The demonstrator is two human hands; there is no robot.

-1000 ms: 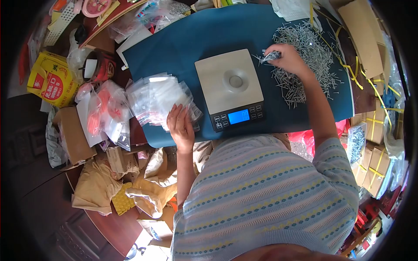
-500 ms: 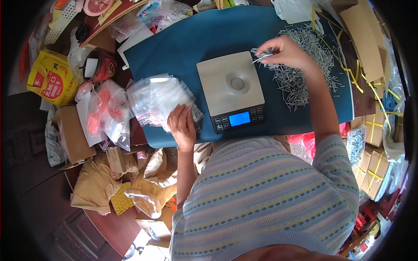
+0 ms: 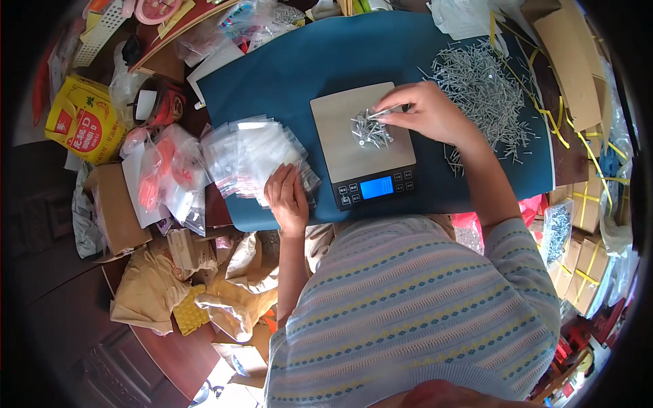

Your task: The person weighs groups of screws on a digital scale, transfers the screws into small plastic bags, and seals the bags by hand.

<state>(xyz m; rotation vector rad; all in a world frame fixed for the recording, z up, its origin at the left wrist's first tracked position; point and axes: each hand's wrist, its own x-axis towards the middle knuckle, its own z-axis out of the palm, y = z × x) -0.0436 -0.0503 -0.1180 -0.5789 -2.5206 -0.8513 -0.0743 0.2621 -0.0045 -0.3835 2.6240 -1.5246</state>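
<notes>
My right hand (image 3: 428, 112) is over the right side of the digital kitchen scale (image 3: 340, 146), its fingers closed on a few thin silver nails. They look like nails, though the shanks are too small to rule out screws. A small heap of nails (image 3: 371, 130) lies on the scale's metal plate, just left of my fingertips. The scale's blue display is lit, its digits hard to read. My left hand (image 3: 286, 194) rests with fingers stretched out on the near right edge of a fanned stack of clear zip bags (image 3: 252, 153).
A big pile of nails (image 3: 486, 95) spreads over the right of the dark green mat (image 3: 286, 81). Yellow strapping (image 3: 544, 109) and cardboard (image 3: 568, 61) border it. Left of the bags are bagged orange items (image 3: 163, 170), a carton (image 3: 115, 207) and a yellow box (image 3: 85, 119).
My right hand has moved left from the nail pile to the scale. Nails now lie on the plate, which was bare before. My left hand stays on the bags.
</notes>
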